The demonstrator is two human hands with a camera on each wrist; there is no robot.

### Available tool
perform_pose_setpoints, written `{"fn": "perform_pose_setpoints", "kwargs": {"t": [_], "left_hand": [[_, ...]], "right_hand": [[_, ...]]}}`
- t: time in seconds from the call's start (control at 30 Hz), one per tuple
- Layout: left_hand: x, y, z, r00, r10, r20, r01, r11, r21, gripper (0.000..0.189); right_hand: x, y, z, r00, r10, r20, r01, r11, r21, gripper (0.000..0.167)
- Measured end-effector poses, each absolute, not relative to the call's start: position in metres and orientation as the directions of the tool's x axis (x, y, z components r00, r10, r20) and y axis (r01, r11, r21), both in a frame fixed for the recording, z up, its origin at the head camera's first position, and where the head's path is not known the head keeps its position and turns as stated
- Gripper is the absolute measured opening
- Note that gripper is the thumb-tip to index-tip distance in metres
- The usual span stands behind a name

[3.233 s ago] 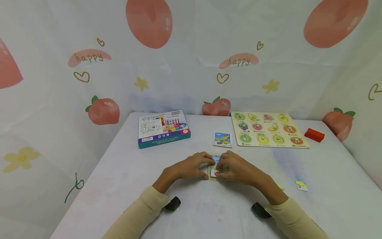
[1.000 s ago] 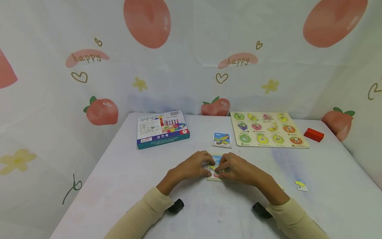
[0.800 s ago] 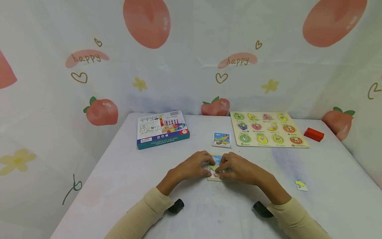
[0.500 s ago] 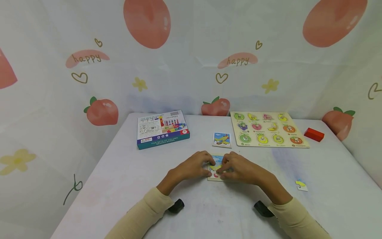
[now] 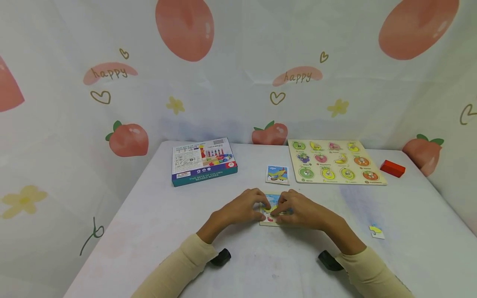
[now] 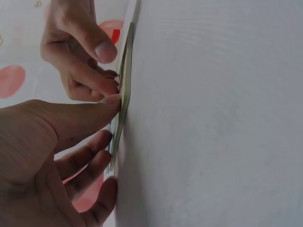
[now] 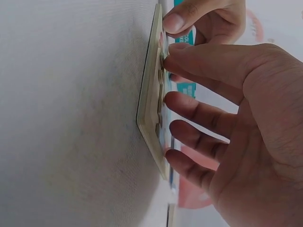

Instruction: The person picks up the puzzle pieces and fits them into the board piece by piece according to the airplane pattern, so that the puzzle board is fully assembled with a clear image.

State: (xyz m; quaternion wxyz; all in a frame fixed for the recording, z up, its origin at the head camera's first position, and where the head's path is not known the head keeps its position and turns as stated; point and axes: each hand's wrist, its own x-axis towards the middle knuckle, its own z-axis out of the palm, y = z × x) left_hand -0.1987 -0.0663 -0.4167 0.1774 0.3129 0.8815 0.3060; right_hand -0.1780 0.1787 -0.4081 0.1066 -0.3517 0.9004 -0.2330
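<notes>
A small puzzle board [image 5: 267,224] with a yellow airplane picture lies on the table between both hands. At its left side my left hand [image 5: 240,208] rests, with the thumb near the front left corner and fingertips on the picture. My right hand [image 5: 303,210] touches the picture with its index fingertip. In the left wrist view, the right thumb [image 6: 105,51] stands apart from the board surface. The other right fingers [image 7: 196,106] reach over the board in the right wrist view. Inside the frame, puzzle piece edges [image 7: 159,92] show; the right hand covers the picture's right part.
An airplane picture card [image 5: 277,175] lies behind the board. A loose puzzle piece [image 5: 377,231] sits to the right. Further back are a boxed bead set [image 5: 204,162], a fruit knob puzzle [image 5: 337,161] and a red block [image 5: 393,168].
A puzzle piece held in the board's front left part 3.2 s ago now lies flat there. The right hand has shifted slightly right. Its forearm now hides a second loose piece.
</notes>
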Motion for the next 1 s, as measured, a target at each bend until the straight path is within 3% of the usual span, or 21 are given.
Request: {"fn": "perform_pose_setpoints", "kwargs": {"t": [0.33,0.73,1.0], "left_hand": [[-0.197,-0.066,-0.415,-0.74,0.663,-0.109,0.467,0.624,0.627,0.022],[-0.195,-0.064,-0.417,-0.742,0.661,-0.107,0.47,0.628,0.62,0.022],[-0.195,-0.065,-0.417,-0.739,0.668,-0.09,0.48,0.615,0.626,0.023]], "right_hand": [[-0.174,0.199,-0.404,-0.776,-0.63,-0.021,-0.539,0.681,-0.495,0.026],[-0.14,0.259,-0.403,-0.89,-0.453,-0.048,-0.377,0.793,-0.479,0.033],[-0.123,0.293,-0.403,-0.912,-0.405,-0.072,-0.339,0.839,-0.427,0.046]]}}
